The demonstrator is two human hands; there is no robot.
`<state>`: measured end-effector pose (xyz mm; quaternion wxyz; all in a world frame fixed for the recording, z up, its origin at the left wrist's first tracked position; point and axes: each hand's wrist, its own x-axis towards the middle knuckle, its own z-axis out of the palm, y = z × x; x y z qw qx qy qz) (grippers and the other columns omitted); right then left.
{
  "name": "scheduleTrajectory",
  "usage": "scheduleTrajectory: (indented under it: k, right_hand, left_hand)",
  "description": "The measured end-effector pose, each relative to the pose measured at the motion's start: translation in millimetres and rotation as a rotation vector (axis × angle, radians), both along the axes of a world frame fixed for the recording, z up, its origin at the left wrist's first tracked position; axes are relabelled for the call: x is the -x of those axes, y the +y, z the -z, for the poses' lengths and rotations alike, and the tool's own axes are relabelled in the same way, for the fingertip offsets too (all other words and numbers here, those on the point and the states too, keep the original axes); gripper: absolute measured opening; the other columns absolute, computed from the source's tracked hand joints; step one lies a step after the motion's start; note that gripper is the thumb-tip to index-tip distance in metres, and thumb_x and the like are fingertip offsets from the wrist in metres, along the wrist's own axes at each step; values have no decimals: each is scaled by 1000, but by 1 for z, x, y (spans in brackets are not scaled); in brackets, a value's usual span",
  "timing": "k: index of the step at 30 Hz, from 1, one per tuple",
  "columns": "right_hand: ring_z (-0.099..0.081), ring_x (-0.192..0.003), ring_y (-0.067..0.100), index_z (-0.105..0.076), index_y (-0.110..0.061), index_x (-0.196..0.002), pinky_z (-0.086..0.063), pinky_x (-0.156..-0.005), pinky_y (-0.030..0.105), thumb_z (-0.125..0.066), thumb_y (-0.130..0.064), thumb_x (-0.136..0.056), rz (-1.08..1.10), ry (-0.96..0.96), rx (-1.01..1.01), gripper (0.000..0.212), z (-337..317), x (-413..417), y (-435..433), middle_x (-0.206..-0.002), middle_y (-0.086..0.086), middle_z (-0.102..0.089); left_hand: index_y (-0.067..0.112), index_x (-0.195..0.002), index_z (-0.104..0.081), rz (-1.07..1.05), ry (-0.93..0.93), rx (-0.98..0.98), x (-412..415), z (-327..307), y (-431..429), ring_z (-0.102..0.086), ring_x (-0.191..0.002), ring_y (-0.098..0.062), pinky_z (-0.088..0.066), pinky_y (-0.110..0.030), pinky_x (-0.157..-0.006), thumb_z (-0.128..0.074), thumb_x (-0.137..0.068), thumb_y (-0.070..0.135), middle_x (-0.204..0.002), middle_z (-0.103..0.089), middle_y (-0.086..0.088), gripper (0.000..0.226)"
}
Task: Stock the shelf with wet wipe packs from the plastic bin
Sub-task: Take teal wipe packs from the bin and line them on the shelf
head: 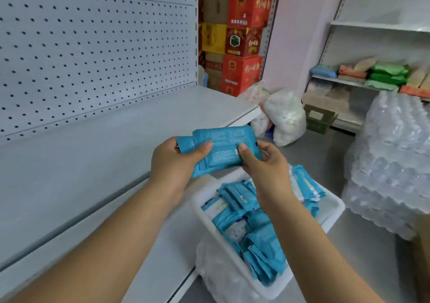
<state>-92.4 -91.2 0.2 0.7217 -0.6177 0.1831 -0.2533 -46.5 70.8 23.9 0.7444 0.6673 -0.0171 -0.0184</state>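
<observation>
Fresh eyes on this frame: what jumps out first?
The blue wet wipe packs sit mid-frame, gripped by the left hand and the right hand, beside the front edge of the grey shelf. Below them, the white plastic bin holds many more blue packs. Red cartons are stacked at top centre, in the background.

Even, soft indoor light, faint shadows, overall slight blur, wide-angle bending at the edges
</observation>
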Motion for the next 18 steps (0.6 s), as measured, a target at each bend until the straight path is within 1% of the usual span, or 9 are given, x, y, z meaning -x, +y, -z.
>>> scheduleTrajectory:
  k: [2,4,5,7,10,13,14,16,18]
  right_hand:
    - [-75,-88,18,-64,-12,-111,-62,-86,41,-81,-23,-87,-35,-37,-27,31,-18,-14,27,-99,5,-76]
    - [-75,-83,15,-61,-12,-112,-63,-80,34,-79,-18,-88,-66,-59,-71,30,-37,-27,57,-103,8,-73]
    - [-76,-84,17,-59,-12,-112,-63,-76,31,-78,-15,-88,-92,-78,-103,31,-45,-33,74,-107,11,-71]
    - [-76,-91,24,-57,-13,-109,-63,-75,31,-78,-11,-88,-154,-113,-167,30,-60,-44,109,-115,16,-68]
    - [-75,-95,25,-55,-18,-106,-63,-78,32,-77,-10,-88,-222,-141,-210,29,-77,-57,165,-118,14,-66]
    - [-74,-97,26,-55,-18,-106,-62,-72,27,-77,-8,-88,-292,-185,-232,29,-91,-66,223,-115,12,-66]
    - [-74,-97,26,-56,-18,-105,-62,-71,26,-77,-8,-88,-315,-199,-239,29,-95,-70,241,-114,12,-66]
    - [-74,-96,24,-56,-18,-104,-61,-72,27,-76,-7,-88,-355,-227,-246,28,-103,-79,278,-113,12,-66]
    - [-73,-95,21,-57,-17,-106,-61,-72,26,-75,-9,-90,-386,-255,-230,26,-112,-87,313,-112,11,-66]
  left_hand:
    - [16,-93,-73,-48,-27,8,-3,-20,30,-77,-85,-19,-63,-34,-76,-88,-78,19,-90,-80,0,22]
    - [17,-93,-73,-116,-42,17,-7,-36,65,-77,-87,-18,-64,-32,-74,-86,-81,20,-92,-79,1,18]
    - [17,-93,-73,-159,-48,21,-8,-43,83,-77,-89,-20,-64,-34,-75,-85,-82,19,-94,-79,-1,16]
    - [17,-93,-72,-246,-63,26,-10,-54,123,-76,-94,-24,-64,-38,-79,-84,-84,18,-99,-78,-6,14]
    - [16,-93,-70,-370,-89,24,-8,-65,184,-74,-99,-28,-63,-31,-68,-78,-90,19,-101,-75,-8,9]
    - [14,-99,-67,-473,-98,55,-5,-72,244,-72,-101,-31,-62,-30,-62,-70,-97,18,-108,-71,-11,5]
    - [12,-105,-65,-505,-106,68,-4,-76,262,-71,-101,-31,-63,-30,-61,-67,-99,17,-113,-69,-13,9]
    - [14,-125,-58,-567,-142,88,-2,-84,298,-70,-101,-29,-64,-34,-62,-64,-101,15,-124,-61,-12,25]
    - [28,-138,-50,-620,-197,77,2,-90,332,-70,-99,-28,-65,-41,-68,-64,-100,12,-126,-52,-6,44]
